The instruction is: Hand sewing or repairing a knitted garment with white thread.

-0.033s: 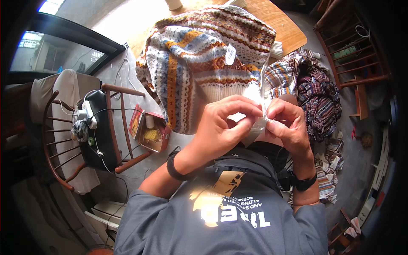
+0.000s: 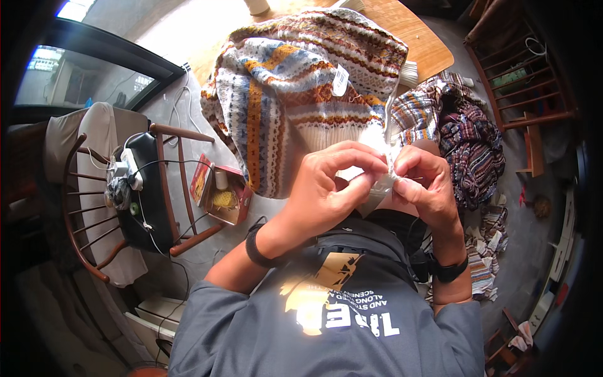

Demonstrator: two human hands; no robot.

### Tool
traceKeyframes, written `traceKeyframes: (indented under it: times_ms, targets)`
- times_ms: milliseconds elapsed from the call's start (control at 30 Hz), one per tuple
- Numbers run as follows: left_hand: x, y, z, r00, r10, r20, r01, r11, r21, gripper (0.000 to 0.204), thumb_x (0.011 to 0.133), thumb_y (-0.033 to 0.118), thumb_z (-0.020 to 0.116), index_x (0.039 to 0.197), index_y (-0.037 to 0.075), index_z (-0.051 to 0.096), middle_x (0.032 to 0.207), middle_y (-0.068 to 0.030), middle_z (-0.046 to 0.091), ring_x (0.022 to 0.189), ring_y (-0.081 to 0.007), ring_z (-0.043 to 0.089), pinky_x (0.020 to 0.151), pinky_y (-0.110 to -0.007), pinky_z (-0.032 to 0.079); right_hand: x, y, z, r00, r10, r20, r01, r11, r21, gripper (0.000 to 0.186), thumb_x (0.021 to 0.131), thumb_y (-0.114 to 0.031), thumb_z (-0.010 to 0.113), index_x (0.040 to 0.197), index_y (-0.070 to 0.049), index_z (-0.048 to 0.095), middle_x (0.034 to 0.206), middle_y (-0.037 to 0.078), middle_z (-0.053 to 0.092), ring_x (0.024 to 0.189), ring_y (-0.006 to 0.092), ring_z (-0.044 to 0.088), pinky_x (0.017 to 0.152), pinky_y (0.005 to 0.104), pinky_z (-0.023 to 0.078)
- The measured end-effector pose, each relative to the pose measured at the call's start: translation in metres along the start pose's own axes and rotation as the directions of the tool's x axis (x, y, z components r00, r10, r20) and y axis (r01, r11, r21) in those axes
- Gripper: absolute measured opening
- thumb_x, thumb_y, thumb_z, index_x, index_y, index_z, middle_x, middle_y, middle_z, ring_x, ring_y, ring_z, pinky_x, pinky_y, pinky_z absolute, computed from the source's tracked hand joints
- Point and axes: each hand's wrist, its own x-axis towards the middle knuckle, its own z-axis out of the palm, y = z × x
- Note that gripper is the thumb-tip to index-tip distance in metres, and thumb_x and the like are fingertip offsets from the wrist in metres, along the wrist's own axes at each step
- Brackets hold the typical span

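Observation:
A patterned knit sweater point(image 2: 301, 88) in white, rust, mustard and blue lies over the table edge and hangs toward my lap. A white paper tag point(image 2: 340, 81) rests on it. My left hand point(image 2: 333, 179) pinches the sweater's white ribbed edge between thumb and fingertips. Close beside it, my right hand point(image 2: 430, 182) grips the same edge, thumb against forefinger. A thin, needle-like sliver point(image 2: 417, 180) shows at the right fingertips; its full length is hidden. Strong sunlight washes out the knit between both hands.
The wooden table point(image 2: 433, 53) stands ahead. More knitwear point(image 2: 471, 151) is piled at the right, with striped knit pieces point(image 2: 487, 261) below. To the left, a wooden chair point(image 2: 151, 195) holds a power strip point(image 2: 130, 166) and cables; an open red box point(image 2: 229, 195) sits beside it.

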Motion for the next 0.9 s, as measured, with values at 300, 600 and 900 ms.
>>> traceKeyframes:
  times_ms: [300,600,900]
  targets:
    - [0.012,0.003,-0.004,0.915,0.399,0.063,-0.396,0.853,0.341,0.014,0.084,0.001,0.081,0.096,0.003,0.075,0.123,-0.0095,0.063,0.097,-0.0097,0.067,0.066,-0.022,0.057,0.002,-0.011,0.004,0.998,-0.049,0.028,0.051,0.997,-0.052,0.010,0.092,0.001,0.070,0.101,0.002,0.067,0.096,0.004,0.062,0.082,0.0089,0.061,0.071,0.0228,0.053]
    - [0.008,-0.010,-0.005,0.989,-0.109,0.101,0.136,0.937,-0.323,0.016,0.099,0.013,0.072,0.106,0.001,0.063,0.123,-0.0087,0.065,0.102,-0.0122,0.067,0.077,-0.025,0.062,0.010,0.005,0.009,0.976,-0.181,-0.125,0.153,0.967,-0.202,0.009,0.091,0.007,0.066,0.099,0.003,0.069,0.100,0.005,0.062,0.085,0.0095,0.062,0.077,0.0219,0.052]
    - [-0.022,0.091,-0.051,0.963,0.260,-0.067,-0.240,0.946,0.219,0.006,0.095,0.000,0.070,0.099,0.001,0.066,0.108,-0.0103,0.072,0.091,-0.0132,0.071,0.073,-0.024,0.062,0.024,-0.050,0.007,0.942,-0.286,-0.176,0.222,0.923,-0.315,0.018,0.095,-0.002,0.070,0.111,0.000,0.063,0.092,0.008,0.067,0.074,0.0143,0.070,0.068,0.0251,0.058]
